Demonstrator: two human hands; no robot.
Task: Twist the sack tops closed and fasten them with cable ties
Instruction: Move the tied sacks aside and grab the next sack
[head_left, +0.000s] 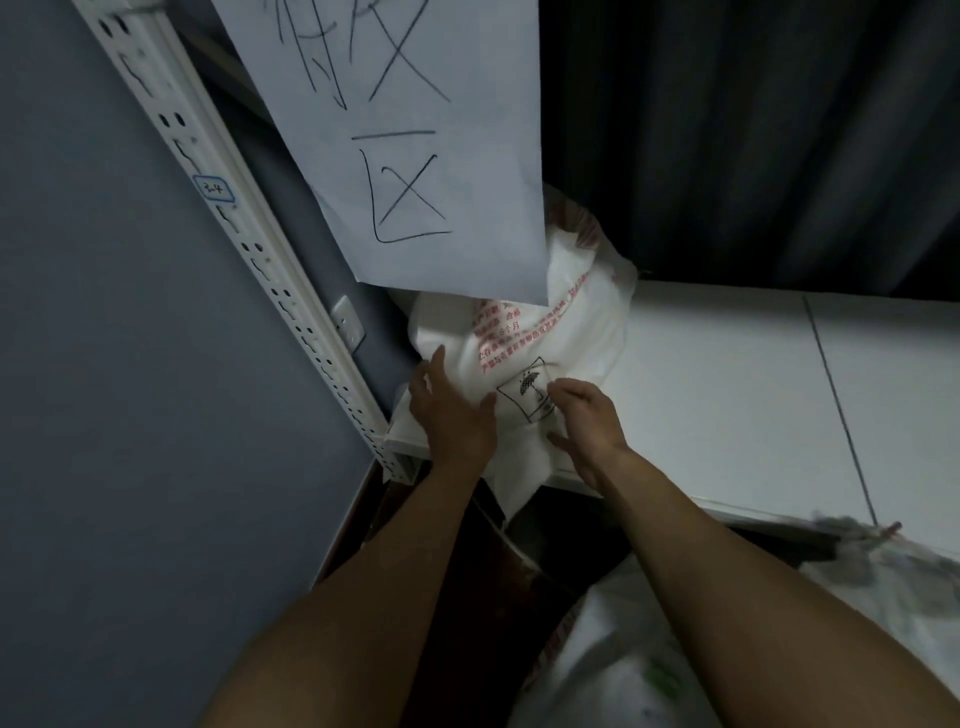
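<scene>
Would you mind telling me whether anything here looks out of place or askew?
The white sack sits at the shelf corner with loose fabric drooping over the front edge, and the hanging paper sign covers its upper part.

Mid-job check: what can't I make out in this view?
All head view.
Far end of the sack: behind the hanging paper sign; whether its top is there, twisted or tied, cannot tell.
Grip of the right hand: its curled fingers hide whether they pinch fabric.
Lower sack: cut off by the bottom edge, blurred.
Red print: too blurred to read.
</scene>
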